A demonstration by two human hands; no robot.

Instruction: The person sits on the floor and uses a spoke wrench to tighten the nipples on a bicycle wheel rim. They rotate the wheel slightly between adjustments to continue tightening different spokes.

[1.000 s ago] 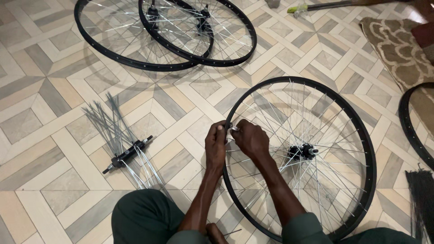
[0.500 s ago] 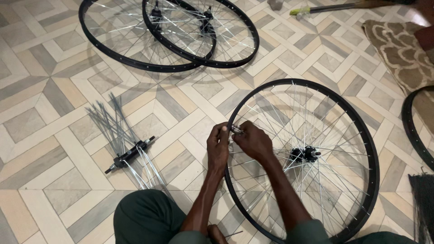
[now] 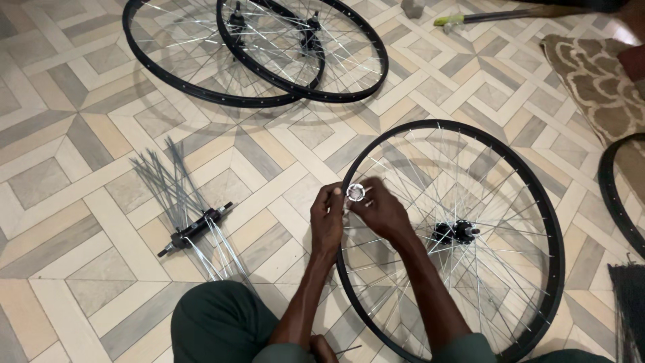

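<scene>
We see both hands staying at the wheel [image 3: 537, 202] rim, left hand [image 3: 327, 218] and right hand [image 3: 379, 210] now pinching a small silver tool [image 3: 355, 193].

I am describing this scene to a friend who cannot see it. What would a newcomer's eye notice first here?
First, the large black spoked wheel lying flat on the patterned tile floor, with the left hand and right hand meeting at its left rim around a small silvery part. Next, two overlapping wheels at the top, and a loose hub with fanned spokes at the left.
</scene>
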